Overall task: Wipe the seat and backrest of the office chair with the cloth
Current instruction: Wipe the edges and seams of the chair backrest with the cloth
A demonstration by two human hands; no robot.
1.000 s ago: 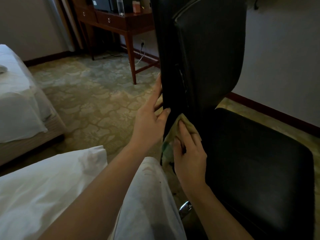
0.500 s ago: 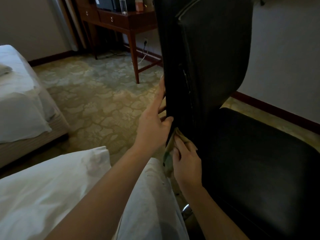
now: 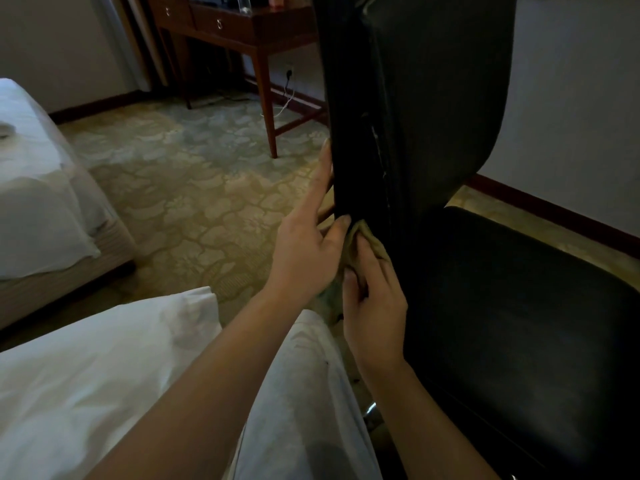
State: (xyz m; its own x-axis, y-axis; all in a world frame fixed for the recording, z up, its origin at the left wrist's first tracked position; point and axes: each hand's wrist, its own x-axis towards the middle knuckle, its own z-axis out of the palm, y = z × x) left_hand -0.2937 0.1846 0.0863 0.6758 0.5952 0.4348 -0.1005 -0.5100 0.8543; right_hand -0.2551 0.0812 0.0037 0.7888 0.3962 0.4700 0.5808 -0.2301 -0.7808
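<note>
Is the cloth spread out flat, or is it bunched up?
Bunched up. The cloth shows crumpled folds where the right hand holds it against the backrest edge.

Dim room: patterned carpet spreads left of the grip, a dark wooden desk stands beyond it, a white-sheeted bed far left, pale wall to the right

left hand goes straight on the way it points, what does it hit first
Likely nothing new: the left hand points up along the backrest edge it touches and would ride that; the desk looks farther back, depth unclear.
</note>
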